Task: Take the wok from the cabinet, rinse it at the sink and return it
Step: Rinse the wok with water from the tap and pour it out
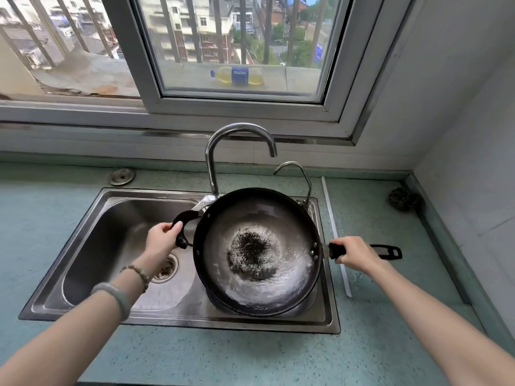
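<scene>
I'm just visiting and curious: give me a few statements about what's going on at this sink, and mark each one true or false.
1. Both hands hold the wok: the left hand on its loop handle, the right hand on its long handle. True.
2. The wok sits flat on the counter. False: it is held over the sink.
3. Water runs from the tall faucet. False: no stream shows.
4. A steel scourer lies on the counter at the right. True.
5. The left wrist is bare. False: it wears bracelets.
</scene>
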`<state>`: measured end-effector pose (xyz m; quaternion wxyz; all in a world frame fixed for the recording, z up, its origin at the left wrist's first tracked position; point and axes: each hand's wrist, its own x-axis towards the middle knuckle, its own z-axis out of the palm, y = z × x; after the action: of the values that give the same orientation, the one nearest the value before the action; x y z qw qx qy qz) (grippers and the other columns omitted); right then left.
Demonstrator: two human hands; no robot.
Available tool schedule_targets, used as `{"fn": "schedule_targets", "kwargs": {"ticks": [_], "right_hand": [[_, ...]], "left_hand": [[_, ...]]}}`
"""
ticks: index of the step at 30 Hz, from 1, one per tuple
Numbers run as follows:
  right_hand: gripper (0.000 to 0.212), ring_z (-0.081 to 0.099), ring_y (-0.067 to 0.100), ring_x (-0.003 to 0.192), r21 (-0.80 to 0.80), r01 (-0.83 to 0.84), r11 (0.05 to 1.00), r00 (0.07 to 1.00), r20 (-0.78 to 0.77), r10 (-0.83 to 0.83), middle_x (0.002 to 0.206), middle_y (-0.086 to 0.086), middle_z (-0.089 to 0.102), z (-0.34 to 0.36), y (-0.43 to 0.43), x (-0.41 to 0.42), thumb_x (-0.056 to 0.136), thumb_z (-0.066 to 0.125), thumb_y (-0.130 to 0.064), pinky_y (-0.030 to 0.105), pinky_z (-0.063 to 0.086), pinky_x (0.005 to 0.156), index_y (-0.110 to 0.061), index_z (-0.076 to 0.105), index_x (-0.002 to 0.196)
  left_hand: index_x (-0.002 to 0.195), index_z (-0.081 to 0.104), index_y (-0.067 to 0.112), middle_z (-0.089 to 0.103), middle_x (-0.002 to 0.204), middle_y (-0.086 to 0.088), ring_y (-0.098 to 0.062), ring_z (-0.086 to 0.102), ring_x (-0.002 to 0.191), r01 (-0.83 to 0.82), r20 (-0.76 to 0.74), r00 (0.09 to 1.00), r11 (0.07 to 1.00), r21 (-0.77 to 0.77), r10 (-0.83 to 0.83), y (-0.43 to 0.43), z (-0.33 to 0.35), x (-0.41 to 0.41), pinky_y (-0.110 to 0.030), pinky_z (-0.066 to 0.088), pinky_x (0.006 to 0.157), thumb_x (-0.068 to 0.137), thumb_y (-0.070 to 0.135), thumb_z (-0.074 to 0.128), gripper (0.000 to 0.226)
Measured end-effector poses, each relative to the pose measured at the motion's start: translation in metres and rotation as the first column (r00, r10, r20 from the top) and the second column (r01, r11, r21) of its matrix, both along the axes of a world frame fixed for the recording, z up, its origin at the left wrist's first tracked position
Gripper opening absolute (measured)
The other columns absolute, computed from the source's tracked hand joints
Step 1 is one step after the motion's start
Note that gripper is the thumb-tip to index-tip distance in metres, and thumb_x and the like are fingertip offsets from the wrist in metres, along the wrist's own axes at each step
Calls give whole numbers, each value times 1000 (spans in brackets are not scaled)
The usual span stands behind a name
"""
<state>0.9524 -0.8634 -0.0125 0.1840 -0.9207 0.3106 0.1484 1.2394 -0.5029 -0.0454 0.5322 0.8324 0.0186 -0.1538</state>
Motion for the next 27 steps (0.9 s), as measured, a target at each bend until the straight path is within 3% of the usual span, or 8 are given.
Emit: {"fn": "schedule_targets", "kwargs": {"ticks": [3, 7, 11, 14, 18, 22, 25, 27], "right_hand": [[53, 62, 19, 108, 95, 11, 995, 998, -65, -5, 117, 2, 68, -10, 2, -1, 71, 77, -13, 28, 49, 90, -22, 64, 121], [59, 59, 18, 112, 119, -38, 992, 982, -181, 59, 121, 1, 65, 0, -2, 3, 71, 79, -20, 21, 42, 85, -26, 60, 126], [51, 59, 18, 102, 89, -92, 992, 970, -217, 109, 110, 1, 68, 21, -9, 10, 71, 78, -20, 23, 44, 80, -29, 65, 119], [40, 62, 17, 96, 42, -138, 990, 973, -182, 144, 96, -4, 68, 36, -13, 13, 69, 76, -18, 24, 45, 76, -29, 69, 107], [29, 63, 23, 99, -139, -181, 974, 982, -87, 170, 96, -2, 71, 47, -12, 16, 70, 71, -18, 30, 47, 78, -27, 68, 97], [26, 61, 27, 97, -202, -127, 971, 990, 33, 137, 94, 2, 68, 36, -8, 8, 74, 71, -18, 29, 37, 72, -28, 67, 98], [34, 60, 28, 99, -132, -46, 990, 996, 71, 56, 100, 4, 67, 19, -4, 2, 74, 74, -17, 31, 41, 78, -26, 67, 107], [41, 61, 25, 100, -32, -4, 999, 997, 72, 6, 103, 3, 68, 7, -1, 1, 73, 76, -13, 29, 43, 79, -24, 67, 111]], "left_hand": [[85, 68, 6, 68, 79, -17, -31, 67, 79, 7, -10, 1000, 999, 33, -7, 1, 3, 6, -49, 55, 82, 84, 31, 67, 25], [61, 68, 13, 57, 37, 4, -11, 56, 45, 2, -52, 999, 995, 101, 3, 6, -4, 0, -34, 51, 64, 85, 34, 65, 32], [57, 58, 4, 50, 30, 1, -22, 58, 47, -49, -175, 983, 997, 65, 59, 11, -20, -11, -37, 54, 66, 88, 28, 63, 39], [58, 51, 3, 47, 30, 0, -9, 47, 26, -56, -218, 974, 997, 59, 68, 10, -25, -21, -20, 44, 40, 92, 23, 59, 40], [65, 50, 2, 50, 65, -13, -24, 56, 51, -87, -254, 965, 995, -48, 72, 9, -26, -26, -21, 52, 40, 95, 16, 54, 33], [88, 59, -3, 59, 59, -10, -14, 61, 49, -57, -104, 993, 997, -54, 51, 3, -11, -22, -14, 49, 42, 94, 14, 54, 20], [103, 62, -5, 65, 82, -12, -25, 60, 80, -26, 22, 999, 999, -42, 27, -2, 7, -9, -32, 57, 73, 91, 19, 59, 27], [102, 65, -2, 64, 89, -12, -20, 58, 82, 4, 111, 994, 1000, -6, -3, -6, 20, 0, -29, 52, 77, 89, 22, 62, 28]]}}
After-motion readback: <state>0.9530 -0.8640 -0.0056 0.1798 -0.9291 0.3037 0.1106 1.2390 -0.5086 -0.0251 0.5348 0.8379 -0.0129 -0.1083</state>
